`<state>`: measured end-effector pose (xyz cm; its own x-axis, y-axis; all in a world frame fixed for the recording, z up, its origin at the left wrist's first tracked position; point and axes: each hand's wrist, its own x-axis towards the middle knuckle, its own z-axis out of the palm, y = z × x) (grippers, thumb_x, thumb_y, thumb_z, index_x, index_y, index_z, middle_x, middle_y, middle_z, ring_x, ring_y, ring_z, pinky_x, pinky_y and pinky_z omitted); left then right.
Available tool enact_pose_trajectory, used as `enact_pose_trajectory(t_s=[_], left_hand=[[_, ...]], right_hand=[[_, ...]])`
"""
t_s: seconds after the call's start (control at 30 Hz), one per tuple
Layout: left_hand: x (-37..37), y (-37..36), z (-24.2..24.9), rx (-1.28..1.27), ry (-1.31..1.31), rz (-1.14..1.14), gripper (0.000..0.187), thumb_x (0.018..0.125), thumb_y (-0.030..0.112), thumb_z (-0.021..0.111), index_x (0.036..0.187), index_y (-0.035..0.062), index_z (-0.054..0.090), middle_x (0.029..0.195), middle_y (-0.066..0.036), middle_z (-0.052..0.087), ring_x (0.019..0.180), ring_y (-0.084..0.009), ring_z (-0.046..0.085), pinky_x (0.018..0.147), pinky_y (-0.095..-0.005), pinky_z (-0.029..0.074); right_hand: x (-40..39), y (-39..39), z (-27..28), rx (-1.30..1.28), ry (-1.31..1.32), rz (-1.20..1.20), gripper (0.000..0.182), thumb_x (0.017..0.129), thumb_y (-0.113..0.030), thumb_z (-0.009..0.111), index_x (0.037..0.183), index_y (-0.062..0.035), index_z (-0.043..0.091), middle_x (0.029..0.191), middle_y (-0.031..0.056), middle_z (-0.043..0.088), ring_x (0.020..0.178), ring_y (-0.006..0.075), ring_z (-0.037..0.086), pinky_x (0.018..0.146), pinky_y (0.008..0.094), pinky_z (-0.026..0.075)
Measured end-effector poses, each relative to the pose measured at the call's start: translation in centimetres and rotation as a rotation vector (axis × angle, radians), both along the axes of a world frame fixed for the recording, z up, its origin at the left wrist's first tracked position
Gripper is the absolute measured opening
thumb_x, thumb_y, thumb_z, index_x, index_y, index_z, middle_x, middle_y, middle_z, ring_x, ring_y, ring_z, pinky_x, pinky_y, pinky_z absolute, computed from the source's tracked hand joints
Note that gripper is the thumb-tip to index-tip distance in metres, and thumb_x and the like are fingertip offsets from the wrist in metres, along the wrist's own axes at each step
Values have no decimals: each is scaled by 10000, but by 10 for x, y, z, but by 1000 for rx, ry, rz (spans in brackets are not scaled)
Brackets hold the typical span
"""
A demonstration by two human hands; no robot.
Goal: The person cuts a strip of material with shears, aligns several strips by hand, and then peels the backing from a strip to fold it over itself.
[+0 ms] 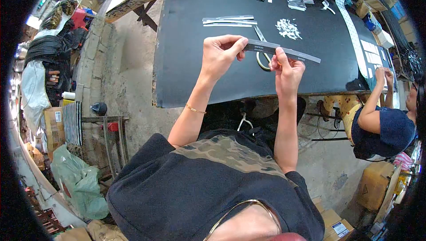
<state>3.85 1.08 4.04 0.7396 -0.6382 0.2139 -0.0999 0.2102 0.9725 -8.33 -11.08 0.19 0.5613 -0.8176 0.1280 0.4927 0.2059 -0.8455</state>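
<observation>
Through the head camera I have the left hand with thumb and forefinger pinched together on the left end of a dark printed strip, just above the middle of the frame. The right hand closes its thumb over the strip partway along, fingers curled beneath, and the rest runs out past it to the right. Whether this is one length or two pieces meeting under that thumb, I cannot tell. I judge that two pinches set apart hold so thin a piece straight, with its pale lettering turned up toward my view.

Both wrists are raised, the left forearm slanting up from the lower left and the right one standing nearly vertical; I read that as leaving the strip held over the table rather than resting on it.

Scissors lie behind the strip, blades toward the top of the frame, probably left there for easy reach. Beyond, pale-edged strips lie roughly side by side at upper centre, as though kept in order, while white scraps sit heaped to their right. At the far right, I see a co-worker's hands near white labels.
</observation>
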Motion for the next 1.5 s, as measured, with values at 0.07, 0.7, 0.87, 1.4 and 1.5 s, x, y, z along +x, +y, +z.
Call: enact_pose_trajectory(t_s=[0.07,0.7,0.87,1.4,1.5], left_hand=[[-1,0,2,1,1,1,122,837,70,657,848,-44,699,620,-50,624,544,-83,574,506,-208,464],[-44,-44,-32,-230,420,-188,122,862,98,641,836,-20,660,722,-63,643,586,-121,580,525,-252,467],[-44,-50,-35,-199,327,-130,112,868,74,625,826,-23,663,719,-63,642,578,-114,567,506,-250,446],[-18,-79,-51,-216,303,35,109,852,75,648,773,0,661,701,-51,644,604,-103,570,567,-254,454],[-14,-91,-49,-247,348,58,120,845,79,656,780,-20,681,718,-61,659,607,-94,582,583,-242,471]], right_hand=[[-1,1,0,-10,13,-8,102,853,-88,662,867,13,653,669,47,601,521,87,517,471,238,406],[1,1,0,-14,7,-6,78,859,-66,643,854,10,656,666,25,600,535,83,515,464,230,389],[-1,-6,-10,-50,21,-7,89,871,-79,632,839,0,657,682,23,612,558,81,535,492,232,416],[34,-38,-83,-1202,1300,-12,523,763,-349,706,1101,5,523,1120,201,521,1040,368,525,811,457,493],[43,-60,-79,-1159,1373,50,568,749,-321,727,1173,-34,484,1112,218,519,1043,374,525,812,447,496]])
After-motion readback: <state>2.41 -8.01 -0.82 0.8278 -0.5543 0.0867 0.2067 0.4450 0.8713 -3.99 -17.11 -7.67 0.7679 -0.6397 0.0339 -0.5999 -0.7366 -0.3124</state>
